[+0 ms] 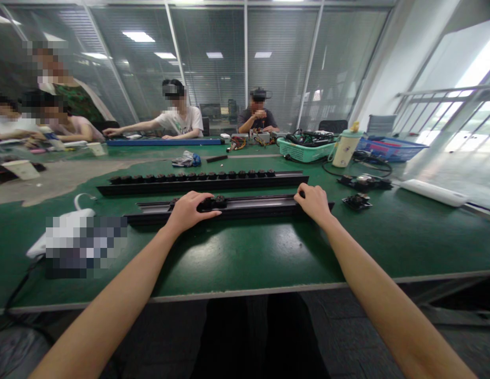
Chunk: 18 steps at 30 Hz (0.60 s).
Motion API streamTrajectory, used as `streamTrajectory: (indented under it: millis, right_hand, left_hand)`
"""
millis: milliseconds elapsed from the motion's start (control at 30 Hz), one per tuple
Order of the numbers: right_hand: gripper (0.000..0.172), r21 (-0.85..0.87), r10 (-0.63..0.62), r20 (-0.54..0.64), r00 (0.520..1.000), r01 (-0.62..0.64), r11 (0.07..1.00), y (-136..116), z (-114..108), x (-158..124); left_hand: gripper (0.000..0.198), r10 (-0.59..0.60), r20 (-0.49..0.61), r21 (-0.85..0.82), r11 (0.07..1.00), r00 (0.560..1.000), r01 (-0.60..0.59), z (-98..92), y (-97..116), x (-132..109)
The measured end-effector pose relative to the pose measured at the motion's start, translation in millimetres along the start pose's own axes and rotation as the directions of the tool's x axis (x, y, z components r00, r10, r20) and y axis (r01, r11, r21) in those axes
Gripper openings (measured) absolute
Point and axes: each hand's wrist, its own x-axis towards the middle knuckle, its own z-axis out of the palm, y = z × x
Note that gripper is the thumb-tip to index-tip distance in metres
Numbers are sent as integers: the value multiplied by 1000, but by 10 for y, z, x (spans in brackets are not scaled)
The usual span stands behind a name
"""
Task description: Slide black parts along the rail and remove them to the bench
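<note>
A long black metal rail [248,207] lies across the green bench top [245,255] in front of me, with a row of round black knobs on top. My left hand [187,212] curls over the rail around the knobs, hiding part of that row. My right hand [314,203] grips the rail near its right end. Just behind it lies a second black rail [201,185], with several knobs along its top, which neither hand touches.
Small black circuit boards [358,202] and a white bar [432,192] lie to the right. Farther back are a green basket of cables [304,150], a beige bottle [343,149] and a blue basket [391,149]. Several people sit at the bench's far side. A pixelated object [85,245] lies left.
</note>
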Motion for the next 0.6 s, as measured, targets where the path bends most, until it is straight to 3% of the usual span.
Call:
streamTrajectory:
  millis: [600]
  right_hand:
    - [24, 16, -28, 10, 1000, 27, 999, 124, 16, 40]
  left_hand:
    - [66, 12, -7, 5, 1000, 1000, -12, 1, -2, -3]
